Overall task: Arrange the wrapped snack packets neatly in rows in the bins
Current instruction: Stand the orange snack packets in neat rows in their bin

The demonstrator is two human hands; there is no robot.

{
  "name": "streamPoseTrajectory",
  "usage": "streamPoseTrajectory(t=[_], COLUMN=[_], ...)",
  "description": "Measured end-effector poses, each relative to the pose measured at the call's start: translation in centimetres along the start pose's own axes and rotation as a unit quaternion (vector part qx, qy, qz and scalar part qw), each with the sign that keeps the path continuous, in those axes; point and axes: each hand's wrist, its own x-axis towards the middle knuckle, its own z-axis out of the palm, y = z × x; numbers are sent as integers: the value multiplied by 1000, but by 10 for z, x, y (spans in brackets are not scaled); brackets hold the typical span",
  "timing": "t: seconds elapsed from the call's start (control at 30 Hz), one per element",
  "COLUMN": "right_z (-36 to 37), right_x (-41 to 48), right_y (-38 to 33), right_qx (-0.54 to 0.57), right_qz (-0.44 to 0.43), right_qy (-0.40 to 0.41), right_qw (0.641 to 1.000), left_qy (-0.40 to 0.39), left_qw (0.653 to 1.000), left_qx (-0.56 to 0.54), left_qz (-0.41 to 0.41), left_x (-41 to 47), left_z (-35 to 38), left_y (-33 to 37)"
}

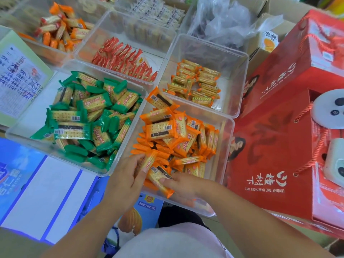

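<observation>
Left hand [126, 181] is clamped on an upright orange packet [149, 161] at the near edge of the clear bin [228, 144]; right hand [183, 185] is closed on a flat packet [161, 180]. Loose pile [167, 129] behind is heaped: it could likely be toppled onto any row formed.

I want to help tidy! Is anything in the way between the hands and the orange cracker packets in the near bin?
No, nothing visible is. The left hand already pinches an upright orange packet, and the right hand rests on another packet at the near end of the clear bin. The bin has no lid on.
</observation>
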Motion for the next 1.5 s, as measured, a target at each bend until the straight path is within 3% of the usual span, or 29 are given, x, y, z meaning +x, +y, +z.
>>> streamPoseTrajectory(t=[0.07, 0.17, 0.3, 0.43, 0.67, 0.83, 1.0, 1.27, 1.37, 1.5], right_z=[-6, -9, -2, 3, -5, -10, -19, -7, -5, 9], right_x=[-8, -21, -46, -56, -49, -38, -34, -17, -7, 1], right_y=[1, 4, 14, 11, -19, -31, -30, -12, 4, 16], right_qx=[-75, -100, -230, -264, -325, -298, -348, -142, -54, -84], right_qz=[-11, -9, 25, 46, 58, 61, 55, -62, -60, -91], right_qy=[49, 128, 127, 153, 119, 28, 50, 43, 126, 189], right_qw=[996, 987, 965, 951, 936, 952, 935, 987, 989, 974], left_qy=[-9, -7, -3, -5, -9, -10, -20, -23, -20, 5], left_qw=[1000, 1000, 999, 999, 999, 1000, 999, 999, 999, 996], left_qx=[16, 28, 39, 49, 40, 23, 28, 20, 7, -63], left_qz=[2, 13, 13, 18, 3, -7, -7, -9, -25, -68], left_x=[0, -1, 1, 1, 0, 0, -1, -2, -2, 4], left_z=[0, 0, 1, 2, 1, -1, -4, -8, -8, -7], left_y=[-1, -1, 0, -2, -5, -2, 0, 4, 5, 12])
